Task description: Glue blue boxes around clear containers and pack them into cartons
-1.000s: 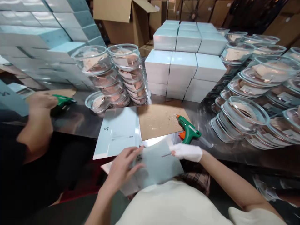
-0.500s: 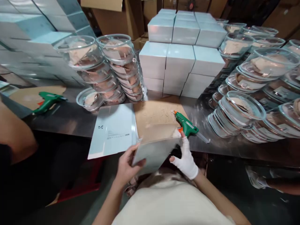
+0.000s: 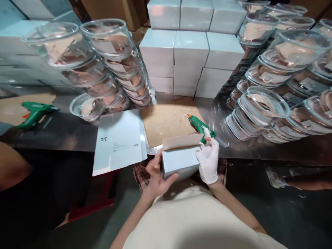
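A pale blue cardboard box, its long flap raised along the far side, is held over my lap at the table's front edge. My bare left hand grips its left end, thumb along the near side. At the right end, my right hand in a white fingerless glove has its fingers bent against the box; part of their contact is hidden. Just beyond that hand, a green glue gun with an orange tip lies at the right edge of a brown cardboard sheet. Flat pale blue box blanks lie to the left.
Stacked finished boxes stand at the back. Clear round containers rise in piles on the left, with more containers on the right. Another green glue gun lies far left, near another person's arm.
The blank between my hands has turned from a flattened, tilted piece into an opened box shape. My right hand has come in from beside it to its right end. The view has shifted slightly.
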{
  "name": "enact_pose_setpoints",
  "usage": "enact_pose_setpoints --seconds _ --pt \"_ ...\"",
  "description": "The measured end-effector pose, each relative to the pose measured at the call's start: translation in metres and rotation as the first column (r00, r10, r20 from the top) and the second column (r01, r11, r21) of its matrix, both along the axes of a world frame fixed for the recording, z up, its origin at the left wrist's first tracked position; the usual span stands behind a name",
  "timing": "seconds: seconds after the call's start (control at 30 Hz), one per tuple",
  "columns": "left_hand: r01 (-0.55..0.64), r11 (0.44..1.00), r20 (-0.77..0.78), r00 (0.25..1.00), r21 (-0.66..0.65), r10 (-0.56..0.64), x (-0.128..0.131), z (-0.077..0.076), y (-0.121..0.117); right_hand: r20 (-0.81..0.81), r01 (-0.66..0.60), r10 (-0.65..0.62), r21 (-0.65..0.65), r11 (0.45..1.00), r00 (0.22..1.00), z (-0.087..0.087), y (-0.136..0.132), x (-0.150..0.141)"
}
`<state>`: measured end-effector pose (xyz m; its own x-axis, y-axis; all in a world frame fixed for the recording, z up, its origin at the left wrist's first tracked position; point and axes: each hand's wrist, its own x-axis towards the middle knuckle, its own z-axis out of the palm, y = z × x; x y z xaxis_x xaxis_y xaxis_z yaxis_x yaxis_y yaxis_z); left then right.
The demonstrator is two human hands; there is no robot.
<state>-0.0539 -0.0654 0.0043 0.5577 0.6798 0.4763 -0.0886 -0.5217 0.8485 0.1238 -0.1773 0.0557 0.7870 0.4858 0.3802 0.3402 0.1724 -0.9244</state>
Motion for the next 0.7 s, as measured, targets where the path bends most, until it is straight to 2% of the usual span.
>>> enact_pose_setpoints --seconds 0.07,0.1,0.13,0.17,0.2,0.23,0.27,0.3,0.33,0.37,0.4,0.43,0.5,0.53,0.57,0.63,0.7 --pt "0.042 0.989 0.005 0.999 0.142 -0.043 -0.006 0.009 0.01 -0.021 0.0 -0.002 -0.065 0.998 1.0 0.002 -0.011 0.013" --pt "0.018 0.982 0.006 1.0 0.187 -0.02 -0.01 0.012 0.015 -0.007 0.027 -0.028 -0.177 0.984 1.0 0.004 -0.017 0.02" --pt "-0.033 0.976 0.014 0.999 0.216 0.031 -0.013 0.015 0.021 0.023 0.071 -0.067 -0.345 0.936 0.997 0.009 -0.021 0.028" --pt "-0.1 0.967 0.034 0.995 0.234 0.094 -0.016 0.017 0.026 0.065 0.119 -0.099 -0.542 0.832 0.993 0.015 -0.023 0.036" --pt "-0.15 0.958 0.051 0.989 0.245 0.142 -0.018 0.018 0.03 0.108 0.153 -0.108 -0.728 0.668 0.988 0.022 -0.022 0.043" --pt "-0.179 0.951 0.06 0.984 0.251 0.169 -0.019 0.018 0.034 0.137 0.165 -0.093 -0.866 0.473 0.986 0.029 -0.018 0.049" --pt "-0.181 0.95 0.059 0.983 0.254 0.172 -0.019 0.017 0.036 0.143 0.157 -0.068 -0.942 0.297 0.987 0.035 -0.012 0.054" --pt "-0.172 0.952 0.055 0.985 0.254 0.163 -0.018 0.016 0.037 0.132 0.138 -0.043 -0.973 0.183 0.99 0.039 -0.005 0.06" --pt "-0.158 0.956 0.048 0.987 0.249 0.151 -0.017 0.014 0.037 0.115 0.117 -0.027 -0.983 0.139 0.993 0.04 0.002 0.065" --pt "-0.148 0.96 0.039 0.989 0.238 0.142 -0.015 0.012 0.036 0.092 0.097 -0.038 -0.982 0.163 0.995 0.039 0.008 0.07" --pt "-0.144 0.964 0.037 0.99 0.223 0.14 -0.013 0.009 0.034 0.034 0.056 -0.086 -0.964 0.258 0.996 0.034 0.011 0.075" --pt "-0.154 0.968 0.041 0.988 0.198 0.149 -0.011 0.007 0.032 -0.067 -0.002 -0.148 -0.917 0.4 0.987 0.028 0.012 0.08" --pt "-0.196 0.972 0.06 0.98 0.13 0.19 -0.007 0.001 0.028 -0.323 -0.086 -0.222 -0.72 0.689 0.92 0.012 0.007 0.087" --pt "-0.222 0.971 0.07 0.974 0.088 0.216 -0.004 -0.001 0.027 -0.43 -0.101 -0.219 -0.607 0.788 0.876 0.005 0.004 0.088" --pt "-0.244 0.969 0.078 0.968 0.044 0.24 -0.002 -0.002 0.026 -0.499 -0.106 -0.198 -0.517 0.849 0.844 -0.001 0.0 0.088" --pt "-0.274 0.961 0.085 0.958 -0.029 0.275 0.003 -0.001 0.026 -0.53 -0.101 -0.161 -0.431 0.897 0.832 -0.007 -0.005 0.084" --pt "-0.29 0.955 0.089 0.951 -0.07 0.295 0.009 0.003 0.028 -0.509 -0.009 -0.168 -0.327 0.945 0.844 -0.006 -0.007 0.076"
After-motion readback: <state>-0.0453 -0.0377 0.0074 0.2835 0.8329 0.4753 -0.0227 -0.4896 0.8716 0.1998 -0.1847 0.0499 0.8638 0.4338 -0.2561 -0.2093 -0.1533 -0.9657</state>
